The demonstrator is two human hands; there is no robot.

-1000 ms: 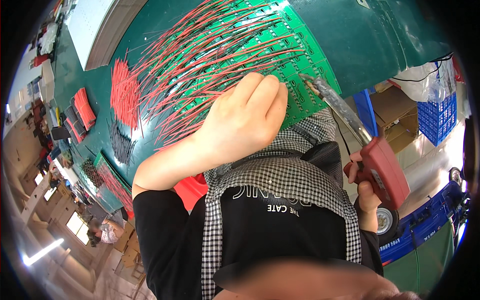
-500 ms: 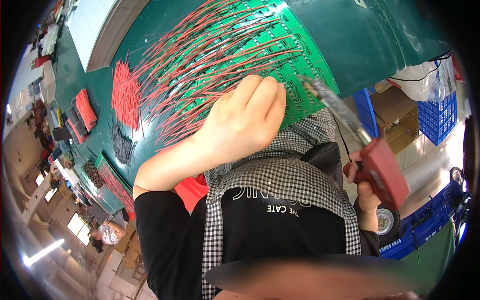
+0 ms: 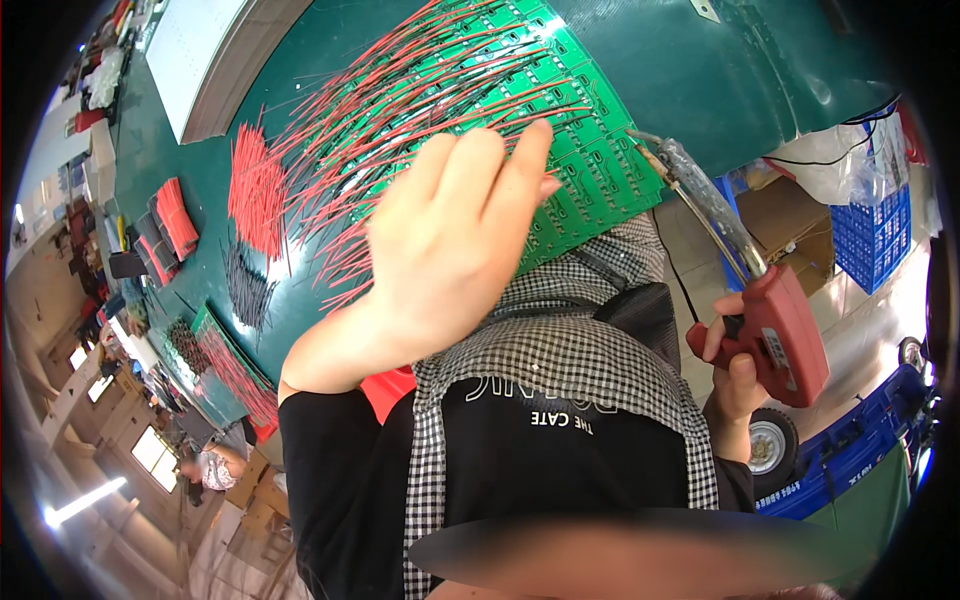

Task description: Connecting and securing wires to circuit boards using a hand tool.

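A sheet of green circuit boards [image 3: 597, 190] lies on the bench, with many red and black wires [image 3: 440, 75] fanned across it towards the left. Over its near edge hovers my left hand [image 3: 445, 230], back upward; the index finger is stretched out and the thumb tip sits apart from it. Nothing shows between those fingertips, though the palm side is hidden. To the right, my right hand [image 3: 735, 375] grips the red handle of a soldering gun [image 3: 790, 335]. Its long metal barrel points up and left, the tip close to the sheet's right edge.
Left of the sheet lie a pile of red wires [image 3: 257, 190] and a pile of black wires [image 3: 246, 285]. Bundled wires [image 3: 175, 218] rest farther left. A white stack [image 3: 205, 65] stands at the back left. Beyond the right bench edge are a cardboard box [image 3: 800, 235] and a blue crate [image 3: 872, 235].
My left hand has drawn back left, its index finger and thumb parting from a closed pinch. The soldering gun has shifted slightly right, its tip away from the boards. The sheet appears slightly farther left.
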